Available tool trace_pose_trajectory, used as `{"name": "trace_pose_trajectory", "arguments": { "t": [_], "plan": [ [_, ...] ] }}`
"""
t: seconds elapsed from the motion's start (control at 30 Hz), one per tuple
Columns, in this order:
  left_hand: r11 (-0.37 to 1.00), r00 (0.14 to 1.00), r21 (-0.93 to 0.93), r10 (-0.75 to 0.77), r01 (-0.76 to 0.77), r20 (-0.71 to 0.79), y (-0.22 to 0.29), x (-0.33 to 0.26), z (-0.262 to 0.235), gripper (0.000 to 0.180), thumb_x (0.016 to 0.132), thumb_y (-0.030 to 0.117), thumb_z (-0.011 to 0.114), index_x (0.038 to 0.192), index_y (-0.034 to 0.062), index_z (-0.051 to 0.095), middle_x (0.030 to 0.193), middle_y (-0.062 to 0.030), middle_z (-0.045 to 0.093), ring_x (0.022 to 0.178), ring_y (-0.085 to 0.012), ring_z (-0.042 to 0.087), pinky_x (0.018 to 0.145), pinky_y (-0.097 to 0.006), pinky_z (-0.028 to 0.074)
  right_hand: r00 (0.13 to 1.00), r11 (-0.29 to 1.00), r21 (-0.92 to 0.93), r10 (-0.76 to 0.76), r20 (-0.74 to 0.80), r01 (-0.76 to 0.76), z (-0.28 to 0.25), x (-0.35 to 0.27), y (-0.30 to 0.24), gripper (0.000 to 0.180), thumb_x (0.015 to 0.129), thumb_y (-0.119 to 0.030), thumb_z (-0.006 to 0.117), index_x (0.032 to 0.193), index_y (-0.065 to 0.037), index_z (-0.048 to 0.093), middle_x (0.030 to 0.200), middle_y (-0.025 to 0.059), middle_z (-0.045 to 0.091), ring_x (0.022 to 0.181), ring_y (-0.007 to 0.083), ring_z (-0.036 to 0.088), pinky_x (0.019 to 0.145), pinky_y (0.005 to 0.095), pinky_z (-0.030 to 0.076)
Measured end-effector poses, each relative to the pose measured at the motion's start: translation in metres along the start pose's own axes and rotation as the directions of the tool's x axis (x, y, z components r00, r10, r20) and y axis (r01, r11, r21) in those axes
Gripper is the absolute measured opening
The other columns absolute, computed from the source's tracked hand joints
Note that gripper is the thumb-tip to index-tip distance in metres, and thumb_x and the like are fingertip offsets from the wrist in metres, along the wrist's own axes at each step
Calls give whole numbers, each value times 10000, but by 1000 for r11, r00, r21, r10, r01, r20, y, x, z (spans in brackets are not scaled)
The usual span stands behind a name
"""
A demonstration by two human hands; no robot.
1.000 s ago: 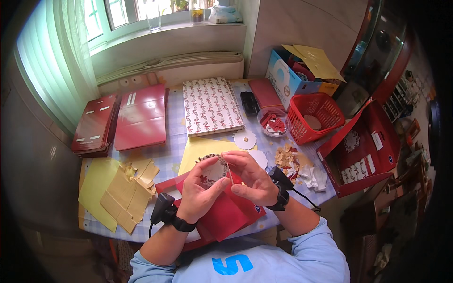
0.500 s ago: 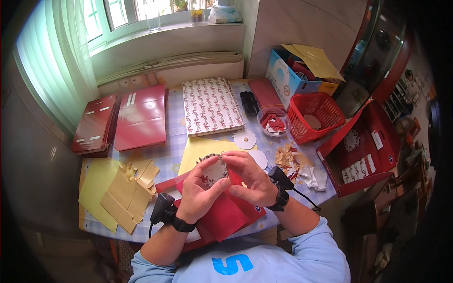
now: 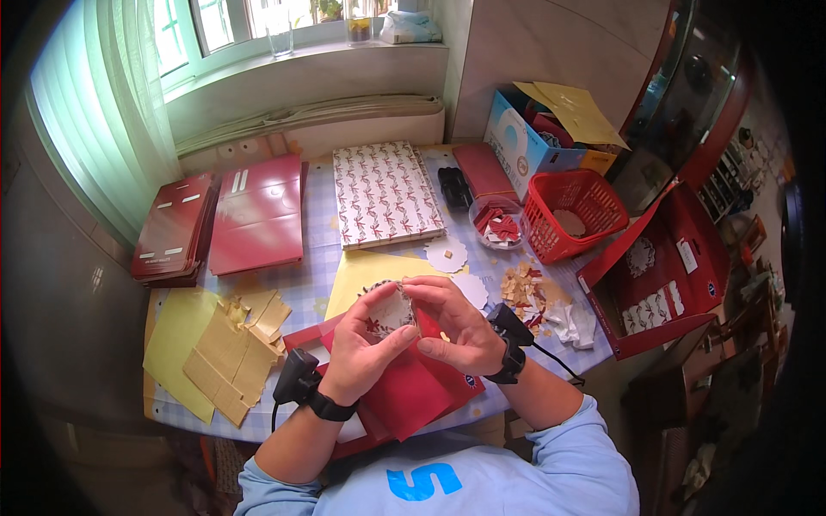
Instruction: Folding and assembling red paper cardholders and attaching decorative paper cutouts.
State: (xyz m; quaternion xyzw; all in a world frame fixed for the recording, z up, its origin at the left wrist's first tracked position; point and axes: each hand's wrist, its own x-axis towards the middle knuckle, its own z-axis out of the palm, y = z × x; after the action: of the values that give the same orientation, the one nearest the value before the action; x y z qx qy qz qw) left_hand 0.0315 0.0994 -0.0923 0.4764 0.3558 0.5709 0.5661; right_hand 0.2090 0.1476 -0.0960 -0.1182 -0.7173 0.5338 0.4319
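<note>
Both hands curl around one round scalloped paper cutout (image 3: 389, 316), white with a dark red floral print and a dark patterned rim. My left hand (image 3: 361, 348) grips its near left side, the fingers closed over the edge. With fingertips at its right edge, my right hand (image 3: 465, 331) pinches it from the other side. Part of the cutout is hidden behind the fingers. Beneath the hands lies red folded card (image 3: 417, 400) at the table's front. A small pale yellow bit shows by the right thumb.
Torn brown cardboard (image 3: 228, 370) lies left. Behind stand red card stacks (image 3: 258, 215) and a patterned stack (image 3: 387, 193). White scalloped discs (image 3: 446, 254), paper scraps (image 3: 522, 292), a plastic bowl (image 3: 496, 225), a red basket (image 3: 572, 211) and an open red box (image 3: 662, 267) are right.
The cutout has shifted or tilted very slightly between the hands. Everything else looks the same.
</note>
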Motion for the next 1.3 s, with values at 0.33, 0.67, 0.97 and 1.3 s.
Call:
{"name": "trace_pose_trajectory", "arguments": {
  "t": [0.33,0.67,0.97,1.3],
  "plan": [
    [991,998,-115,-60,63,30,0,1,-4,626,828,92,721,1355,-13,401,1297,-107,493,1195,-174,487,1005,-305,409,1000,1000,1,15,28,-15,-3,0,0,606,843,-43,655,1381,-14,376,1379,141,351,1313,234,369,1102,355,302],
    [980,995,-171,-92,99,47,2,2,-2,629,846,48,683,1381,-27,362,1320,-123,475,1191,-181,501,1006,-308,420,999,996,76,43,16,-44,-5,1,-2,625,839,-37,666,1386,-22,364,1368,126,357,1294,223,386,1088,355,326],
    [983,996,-164,-70,77,52,3,2,-1,611,863,53,665,1387,-35,363,1322,-124,485,1192,-172,503,1004,-303,416,1000,999,31,21,-15,-20,-3,0,1,621,839,-54,672,1380,-21,369,1359,126,350,1276,223,392,1069,363,356],
    [997,999,-65,-29,31,29,3,-2,-1,549,889,77,640,1369,-42,402,1282,-121,528,1175,-160,515,996,-291,413,999,958,-285,13,-51,-27,-3,-1,-5,647,805,-73,704,1367,-37,386,1362,135,346,1265,236,409,1028,352,397]
  ]
}}
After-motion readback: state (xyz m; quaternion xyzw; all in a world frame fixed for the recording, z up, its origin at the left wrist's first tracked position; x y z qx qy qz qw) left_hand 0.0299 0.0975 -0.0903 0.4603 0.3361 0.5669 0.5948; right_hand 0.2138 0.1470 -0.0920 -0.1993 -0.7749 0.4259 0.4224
